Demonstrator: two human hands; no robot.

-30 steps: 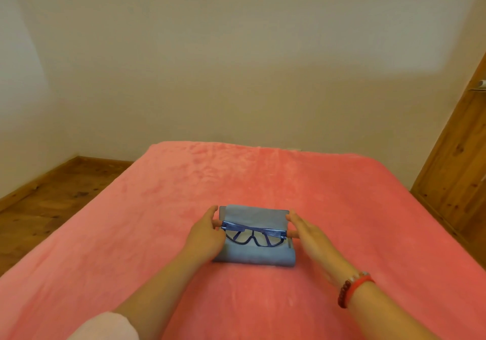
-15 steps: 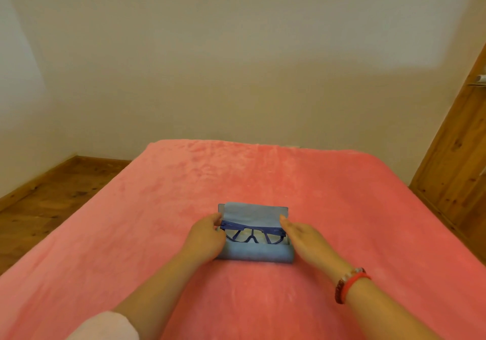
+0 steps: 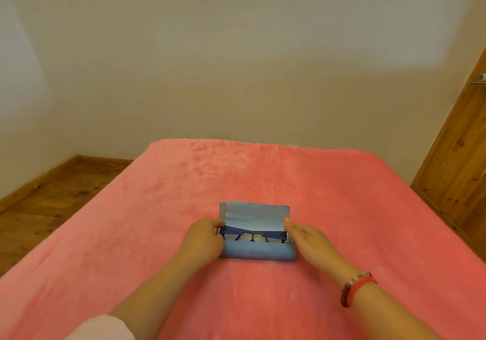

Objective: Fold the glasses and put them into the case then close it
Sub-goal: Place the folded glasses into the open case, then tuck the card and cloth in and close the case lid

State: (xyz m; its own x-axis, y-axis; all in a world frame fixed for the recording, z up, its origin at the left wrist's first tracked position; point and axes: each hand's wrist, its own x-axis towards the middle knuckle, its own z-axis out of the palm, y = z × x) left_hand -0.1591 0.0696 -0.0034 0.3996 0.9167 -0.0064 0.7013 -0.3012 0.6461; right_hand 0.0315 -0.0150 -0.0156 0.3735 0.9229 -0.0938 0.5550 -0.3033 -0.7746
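A light blue glasses case (image 3: 259,253) lies open on the pink blanket, its flap (image 3: 255,214) raised at the back. Dark blue folded glasses (image 3: 252,234) sit low inside the case, only their top bar and part of the rims showing. My left hand (image 3: 203,239) grips the left end of the glasses and case, with fingers pinched at the frame. My right hand (image 3: 307,239) presses against the right end of the case, fingertips touching the frame's right corner. A red and beaded bracelet (image 3: 355,287) circles my right wrist.
The pink blanket (image 3: 263,176) covers a bed that fills the lower view. Wooden floor (image 3: 52,192) lies to the left, a wooden door (image 3: 457,155) to the right, and a plain wall behind.
The glasses have sunk from lying on top of the case to sitting down inside it. Both hands stayed at the case's ends, and the flap now stands higher.
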